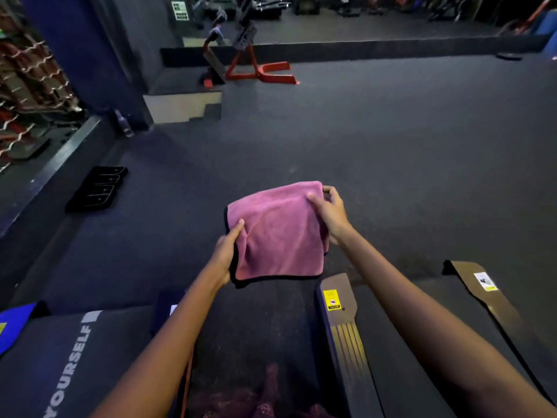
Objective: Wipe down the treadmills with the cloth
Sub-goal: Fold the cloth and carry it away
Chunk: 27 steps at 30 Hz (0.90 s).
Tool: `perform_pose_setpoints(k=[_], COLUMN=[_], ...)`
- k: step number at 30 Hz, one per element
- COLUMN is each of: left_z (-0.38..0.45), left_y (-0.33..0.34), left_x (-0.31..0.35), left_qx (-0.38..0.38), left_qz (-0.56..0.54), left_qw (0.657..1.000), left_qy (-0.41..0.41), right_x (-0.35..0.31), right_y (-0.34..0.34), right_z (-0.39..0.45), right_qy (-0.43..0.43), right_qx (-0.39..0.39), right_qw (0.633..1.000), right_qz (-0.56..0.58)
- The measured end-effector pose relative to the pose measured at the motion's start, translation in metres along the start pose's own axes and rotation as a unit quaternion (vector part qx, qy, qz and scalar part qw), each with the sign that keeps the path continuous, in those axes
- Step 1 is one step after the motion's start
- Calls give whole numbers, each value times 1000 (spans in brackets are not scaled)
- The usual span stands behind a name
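Head view: both hands (225, 251) (330, 214) hold pink cloth (278, 230).

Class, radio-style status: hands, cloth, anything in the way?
Left hand and right hand both grip the pink cloth, held flat above the treadmill belt. Not yet wiping. Nothing blocking the belt.

Both hands (226, 251) (330, 212) outstretched, fingers pinching

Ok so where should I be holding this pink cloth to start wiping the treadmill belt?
Probably flat from above. The pink cloth is already folded into a neat square, pinched at its side edges by the left hand and right hand. Lay it on the belt, then press one palm on its middle so the folds stay together.
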<state>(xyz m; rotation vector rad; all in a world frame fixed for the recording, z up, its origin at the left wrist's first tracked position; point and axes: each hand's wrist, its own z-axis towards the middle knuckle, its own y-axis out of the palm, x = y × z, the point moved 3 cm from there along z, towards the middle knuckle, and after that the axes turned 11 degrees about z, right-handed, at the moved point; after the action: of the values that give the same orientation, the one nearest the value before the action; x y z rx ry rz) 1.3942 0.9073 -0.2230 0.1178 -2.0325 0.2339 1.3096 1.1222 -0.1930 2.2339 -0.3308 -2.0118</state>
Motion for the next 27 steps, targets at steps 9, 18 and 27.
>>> perform_pose_setpoints(k=[9,18,27], left_z=[141,313,454], left_y=[-4,-7,76], left_x=[59,145,222], left_qx=[-8,-35,-68], left_qz=[-7,6,78], left_qw=[999,997,989], left_qy=[39,68,108], right_x=[18,7,-8], right_y=[30,51,7], right_z=[141,289,406], right_qy=[25,-11,-17], right_qx=[-279,-167,-18], right_qw=[951,979,996], right_qz=[-129,-116,-91])
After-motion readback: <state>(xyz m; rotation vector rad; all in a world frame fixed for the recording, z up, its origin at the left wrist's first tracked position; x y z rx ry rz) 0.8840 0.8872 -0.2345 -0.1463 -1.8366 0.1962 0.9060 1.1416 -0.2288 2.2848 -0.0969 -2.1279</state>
